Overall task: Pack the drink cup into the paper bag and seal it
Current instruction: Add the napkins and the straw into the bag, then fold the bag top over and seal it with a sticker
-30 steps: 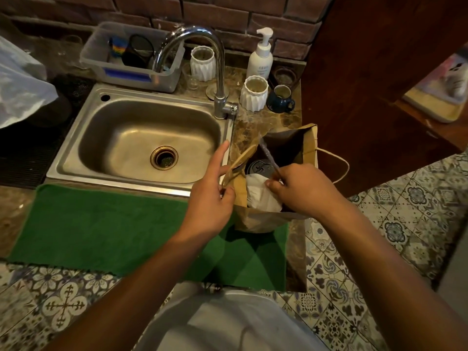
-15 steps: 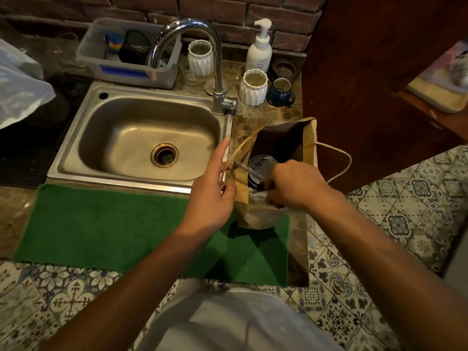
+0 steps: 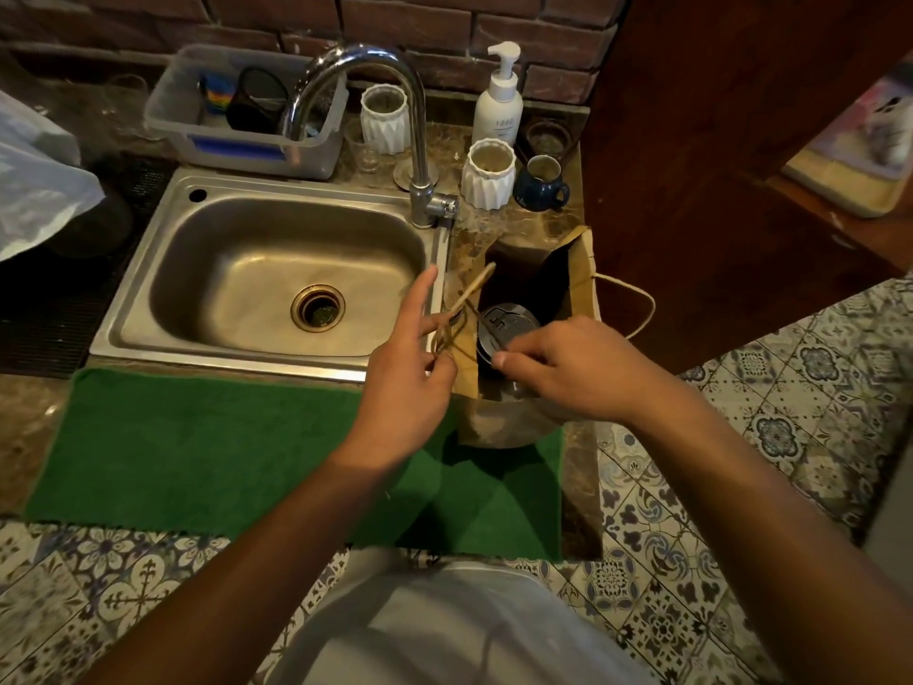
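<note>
Steel sink (image 3: 276,284) set in a stone counter, with a green mat (image 3: 207,447) along the front edge. The paper bag (image 3: 578,269) stands open and upright at the mat's right end, just right of the sink. The drink cup (image 3: 504,326) sits upright inside the bag, its dark lid visible below the rim. Left hand (image 3: 405,383) pinches the bag's near twine handle (image 3: 459,309) between thumb and fingers, index finger extended. Right hand (image 3: 578,368) reaches into the bag's mouth, fingertips closed at the lid's edge; what they grasp cannot be determined.
</note>
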The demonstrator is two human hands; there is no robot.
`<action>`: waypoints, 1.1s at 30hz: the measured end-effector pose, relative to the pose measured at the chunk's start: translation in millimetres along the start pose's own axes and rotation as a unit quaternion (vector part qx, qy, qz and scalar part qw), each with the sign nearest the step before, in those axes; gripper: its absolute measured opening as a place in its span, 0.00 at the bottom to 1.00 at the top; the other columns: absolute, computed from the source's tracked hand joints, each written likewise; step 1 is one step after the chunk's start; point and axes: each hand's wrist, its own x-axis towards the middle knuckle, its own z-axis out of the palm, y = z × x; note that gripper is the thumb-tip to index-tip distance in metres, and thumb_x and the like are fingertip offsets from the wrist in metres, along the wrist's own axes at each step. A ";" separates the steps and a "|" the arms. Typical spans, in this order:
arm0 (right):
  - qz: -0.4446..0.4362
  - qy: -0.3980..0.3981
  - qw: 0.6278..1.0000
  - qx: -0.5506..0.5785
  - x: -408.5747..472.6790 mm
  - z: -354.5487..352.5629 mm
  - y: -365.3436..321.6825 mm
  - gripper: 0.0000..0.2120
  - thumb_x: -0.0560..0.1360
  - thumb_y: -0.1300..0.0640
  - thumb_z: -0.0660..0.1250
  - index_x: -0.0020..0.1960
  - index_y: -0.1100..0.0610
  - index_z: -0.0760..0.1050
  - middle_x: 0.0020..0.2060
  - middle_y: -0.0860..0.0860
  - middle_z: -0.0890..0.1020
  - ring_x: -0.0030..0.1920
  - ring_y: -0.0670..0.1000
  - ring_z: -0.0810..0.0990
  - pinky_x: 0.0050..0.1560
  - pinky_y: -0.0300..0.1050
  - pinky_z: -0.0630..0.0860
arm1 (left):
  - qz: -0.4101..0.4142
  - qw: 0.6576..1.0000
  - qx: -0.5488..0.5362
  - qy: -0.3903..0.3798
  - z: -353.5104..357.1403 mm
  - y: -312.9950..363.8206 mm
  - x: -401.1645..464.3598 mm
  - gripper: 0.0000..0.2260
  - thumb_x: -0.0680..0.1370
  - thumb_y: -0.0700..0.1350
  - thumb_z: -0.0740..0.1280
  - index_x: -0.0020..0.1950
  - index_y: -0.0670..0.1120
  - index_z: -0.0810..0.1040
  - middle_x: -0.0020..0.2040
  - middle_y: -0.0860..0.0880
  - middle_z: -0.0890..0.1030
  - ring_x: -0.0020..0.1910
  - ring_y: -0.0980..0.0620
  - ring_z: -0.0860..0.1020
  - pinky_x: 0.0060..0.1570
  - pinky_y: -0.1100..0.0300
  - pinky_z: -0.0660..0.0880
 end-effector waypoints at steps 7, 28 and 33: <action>0.093 0.067 0.989 -0.095 7.2 5.9 0.0 0.09 0.82 0.51 0.66 0.57 0.49 0.84 0.47 0.51 0.84 0.48 0.55 0.82 0.41 0.49 0.78 | -0.012 0.998 -0.058 0.018 -1.8 -5.2 7.4 0.40 0.81 0.36 0.67 0.77 0.73 0.54 0.69 0.50 0.79 0.23 0.60 0.72 0.28 0.58 0.73; 0.192 0.213 0.920 0.268 -14.6 3.7 41.8 0.18 0.81 0.37 0.64 0.46 0.51 0.81 0.38 0.52 0.84 0.30 0.46 0.79 0.30 0.42 0.78 | -0.095 0.980 -0.171 0.026 -2.8 -2.8 15.9 0.31 0.81 0.39 0.68 0.79 0.61 0.63 0.60 0.53 0.83 0.48 0.64 0.85 0.39 0.67 0.81; 0.172 0.164 0.919 0.314 -4.1 30.0 34.4 0.19 0.81 0.44 0.69 0.42 0.57 0.85 0.31 0.49 0.84 0.25 0.39 0.75 0.31 0.38 0.71 | -0.097 0.978 -0.186 0.013 15.8 3.9 9.5 0.27 0.81 0.43 0.69 0.77 0.59 0.67 0.50 0.62 0.86 0.50 0.69 0.83 0.40 0.72 0.78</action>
